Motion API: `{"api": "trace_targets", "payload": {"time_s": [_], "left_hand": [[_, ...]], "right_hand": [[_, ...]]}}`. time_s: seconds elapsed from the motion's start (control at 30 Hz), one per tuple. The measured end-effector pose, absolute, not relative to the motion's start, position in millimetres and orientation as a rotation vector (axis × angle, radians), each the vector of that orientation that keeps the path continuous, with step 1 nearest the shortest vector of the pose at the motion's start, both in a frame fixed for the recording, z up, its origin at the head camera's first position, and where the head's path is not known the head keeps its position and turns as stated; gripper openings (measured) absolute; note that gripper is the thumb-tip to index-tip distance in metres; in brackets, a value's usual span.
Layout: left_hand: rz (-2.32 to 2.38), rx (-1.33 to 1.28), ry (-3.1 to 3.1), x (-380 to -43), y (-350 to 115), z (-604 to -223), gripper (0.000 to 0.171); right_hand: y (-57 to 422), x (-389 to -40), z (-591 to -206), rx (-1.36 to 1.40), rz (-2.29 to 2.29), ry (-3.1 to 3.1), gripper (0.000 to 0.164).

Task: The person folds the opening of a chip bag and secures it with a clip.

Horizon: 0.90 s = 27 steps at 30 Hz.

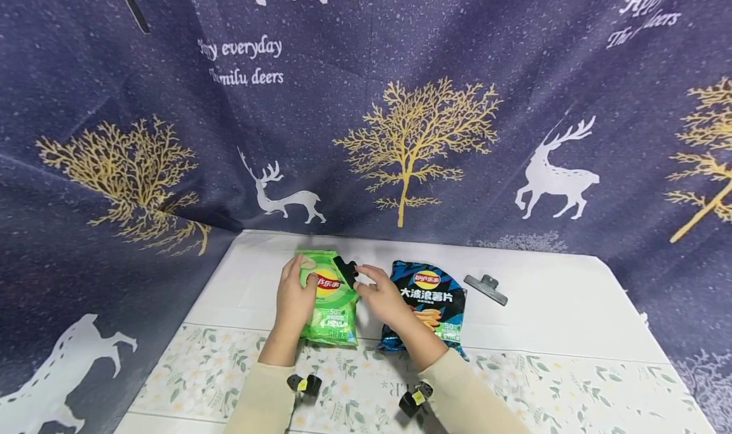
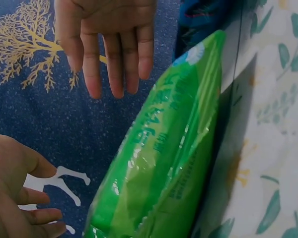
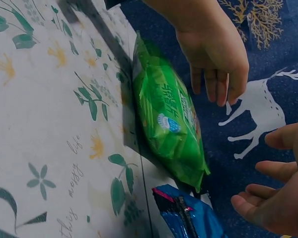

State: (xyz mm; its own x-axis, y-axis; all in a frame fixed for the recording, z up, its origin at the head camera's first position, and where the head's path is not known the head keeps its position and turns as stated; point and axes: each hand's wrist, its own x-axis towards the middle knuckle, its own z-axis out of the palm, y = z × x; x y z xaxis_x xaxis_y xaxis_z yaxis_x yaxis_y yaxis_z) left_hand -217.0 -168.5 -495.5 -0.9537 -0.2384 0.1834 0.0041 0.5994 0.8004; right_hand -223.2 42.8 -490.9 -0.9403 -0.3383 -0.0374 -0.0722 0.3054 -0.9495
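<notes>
Deer-print cloth (image 1: 320, 103) is backing the counter (image 1: 543, 319) — green bag (image 1: 330, 304) is lying between left grip (image 1: 294, 294) and right grip (image 1: 383, 297), both loosely parted; a nudge could be sending its corner's black clip (image 1: 345, 272) sliding

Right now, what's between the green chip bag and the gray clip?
In the head view, the blue-and-black chip bag and the right hand lie between the green chip bag and the gray clip.

On white table (image 1: 549, 326) (near part floral-printed), green crisp bag (image 1: 333, 316), blue-black crisp bag (image 1: 426, 295) and dark clip (image 1: 486, 289) are laid, left to right.
</notes>
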Motion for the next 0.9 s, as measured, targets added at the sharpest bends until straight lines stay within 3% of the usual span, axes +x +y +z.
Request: {"api": "trace_targets", "payload": {"time_s": [0.9], "left_hand": [[-1.328, 0.163, -2.561, -209.4, -160.7, -480.0, 0.062]], "right_hand": [[54.0, -217.9, -480.4, -0.324, -1.783, 2.338, 0.046]]}}
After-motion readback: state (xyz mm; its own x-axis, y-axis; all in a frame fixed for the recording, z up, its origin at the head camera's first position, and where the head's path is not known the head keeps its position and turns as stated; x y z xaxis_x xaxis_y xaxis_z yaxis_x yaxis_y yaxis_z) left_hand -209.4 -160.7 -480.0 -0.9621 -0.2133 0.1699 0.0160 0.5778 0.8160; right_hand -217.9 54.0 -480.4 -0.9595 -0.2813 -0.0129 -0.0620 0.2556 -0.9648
